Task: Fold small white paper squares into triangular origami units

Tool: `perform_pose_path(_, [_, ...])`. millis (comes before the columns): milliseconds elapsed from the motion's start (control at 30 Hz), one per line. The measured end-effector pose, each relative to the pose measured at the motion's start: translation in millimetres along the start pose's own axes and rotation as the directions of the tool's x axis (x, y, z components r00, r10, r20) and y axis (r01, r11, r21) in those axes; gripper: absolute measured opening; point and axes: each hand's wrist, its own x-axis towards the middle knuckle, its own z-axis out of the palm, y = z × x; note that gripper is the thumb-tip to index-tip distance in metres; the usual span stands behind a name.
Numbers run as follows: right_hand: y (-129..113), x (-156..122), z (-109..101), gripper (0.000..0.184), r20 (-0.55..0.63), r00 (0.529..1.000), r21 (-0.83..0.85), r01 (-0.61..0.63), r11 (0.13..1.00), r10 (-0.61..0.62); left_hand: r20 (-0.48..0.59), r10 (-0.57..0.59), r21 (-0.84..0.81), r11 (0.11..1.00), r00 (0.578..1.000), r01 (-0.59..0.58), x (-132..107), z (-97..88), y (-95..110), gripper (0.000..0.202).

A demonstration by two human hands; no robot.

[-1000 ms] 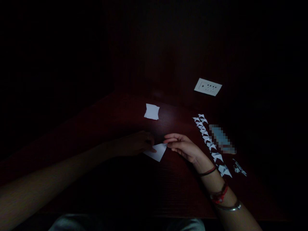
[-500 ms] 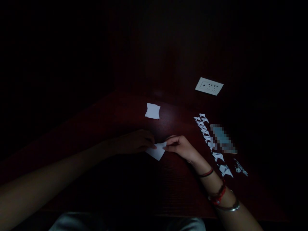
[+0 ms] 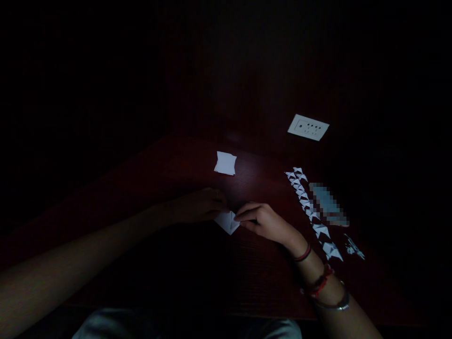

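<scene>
In a very dark room, a patch of light falls on my dark reddish bench (image 3: 261, 181), where I have both hands on a small white sheet of paper (image 3: 227, 224). The sheet lies in front of me near the middle of the bench, one corner pointing toward me, with a fold visible on its right side. My right hand (image 3: 266, 223) comes in from the right, its thumb and fingertips pinched together on the paper at that fold. My left hand (image 3: 206, 205) is in shadow, its fingertips touching the far left edge of the sheet; I cannot tell whether they grip it or only press. On my right forearm are a thin dark band (image 3: 303, 253), a red braided bracelet (image 3: 322, 281) and a silvery bangle (image 3: 335, 306). Beyond my hands lies a stack of white paper squares (image 3: 225, 163). To the right, a slanting row of folded white paper pieces (image 3: 302, 195) runs away from me, beside a pixelated bluish object (image 3: 326, 202). Nearer me are some small pale bits (image 3: 354, 248), too dim to identify. A white socket plate (image 3: 309, 127) shows behind the bench.
</scene>
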Motion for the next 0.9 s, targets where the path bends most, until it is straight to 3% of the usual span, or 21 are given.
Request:
perform_pose_path(233, [-1.3, 0.3, 0.0, 0.025, 0.008, 1.0, 0.016, -0.007, 1.0, 0.007, 0.034, -0.016, -0.032, 0.999, 0.999, 0.018, -1.5, -4.2, 3.8, 0.029])
perform_pose_path(567, [1.8, 1.5, 6.2, 0.017, -0.101, 0.983, 0.012, -0.153, 0.988, 0.154, 0.012, -0.066, 0.006, 0.998, 0.998, 0.066, -1.9, -6.2, 6.0, 0.028])
perform_pose_path(733, [0.4, 2.6, 8.2, 0.022, -0.138, 0.986, -0.029, -0.103, 0.994, 0.099, 0.004, -0.097, 0.044, 0.994, 0.995, 0.097, -1.1, -5.7, 7.0, 0.028])
perform_pose_path(900, [1.8, 1.2, 6.0, 0.024, -0.069, 0.998, -0.117, -0.011, 0.993, 0.003, 0.002, -0.12, 0.052, 0.991, 0.993, 0.119, -0.9, -4.2, 6.9, 0.027])
